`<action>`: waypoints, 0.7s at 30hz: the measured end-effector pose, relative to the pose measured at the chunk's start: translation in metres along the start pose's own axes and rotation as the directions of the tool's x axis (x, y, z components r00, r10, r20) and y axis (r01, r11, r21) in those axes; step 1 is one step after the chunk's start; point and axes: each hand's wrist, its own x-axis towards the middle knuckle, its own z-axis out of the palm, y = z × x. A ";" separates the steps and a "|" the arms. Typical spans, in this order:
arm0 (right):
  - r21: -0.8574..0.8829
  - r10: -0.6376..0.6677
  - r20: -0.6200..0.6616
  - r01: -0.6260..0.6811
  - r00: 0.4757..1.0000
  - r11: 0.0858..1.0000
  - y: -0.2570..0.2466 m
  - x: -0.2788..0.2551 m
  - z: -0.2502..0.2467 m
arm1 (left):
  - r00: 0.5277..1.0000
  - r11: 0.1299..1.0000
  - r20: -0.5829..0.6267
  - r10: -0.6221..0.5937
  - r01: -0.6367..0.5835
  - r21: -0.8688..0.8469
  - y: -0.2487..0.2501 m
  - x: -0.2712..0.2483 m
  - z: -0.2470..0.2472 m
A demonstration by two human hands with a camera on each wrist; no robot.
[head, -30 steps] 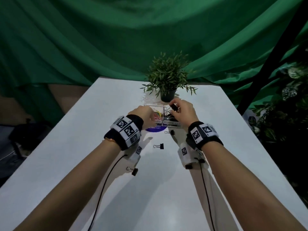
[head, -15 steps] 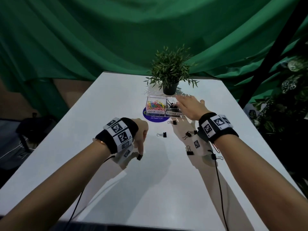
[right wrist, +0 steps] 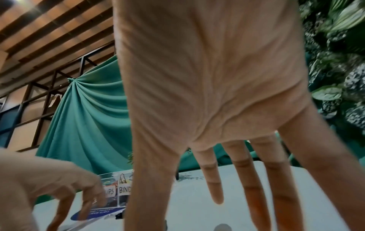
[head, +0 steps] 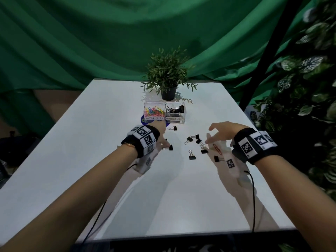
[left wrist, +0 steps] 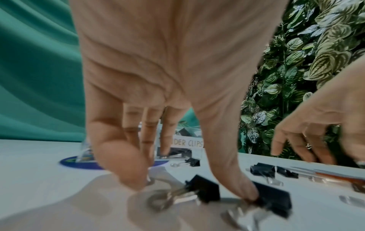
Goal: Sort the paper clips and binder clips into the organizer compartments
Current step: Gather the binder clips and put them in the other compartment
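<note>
Left hand (head: 162, 140) down on a binder clip (head: 170, 147) in front of the organizer (head: 164, 112), grip unclear; right hand (head: 221, 132) spread wide over loose clips (head: 192, 139) beside it.

Clear organizer (head: 164, 118) half-filled, black binder clips (head: 192, 157) scattered nr, red paper clip (head: 217, 149)
</note>
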 end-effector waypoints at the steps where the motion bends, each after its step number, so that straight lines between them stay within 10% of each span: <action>1: -0.016 0.020 0.011 -0.020 1.000 1.000 0.005 -0.004 0.001 | 1.000 1.000 -0.019 0.010 -0.010 -0.006 0.005 0.003 -0.001; 14: -0.040 0.016 0.007 -0.015 1.000 0.999 -0.013 -0.008 0.024 | 0.981 0.978 0.025 0.192 -0.193 0.078 0.031 0.013 0.009; 21: -0.005 -0.056 -0.069 0.055 0.996 0.998 -0.030 -0.004 0.025 | 0.998 0.991 0.033 0.060 -0.063 0.116 0.026 0.004 0.007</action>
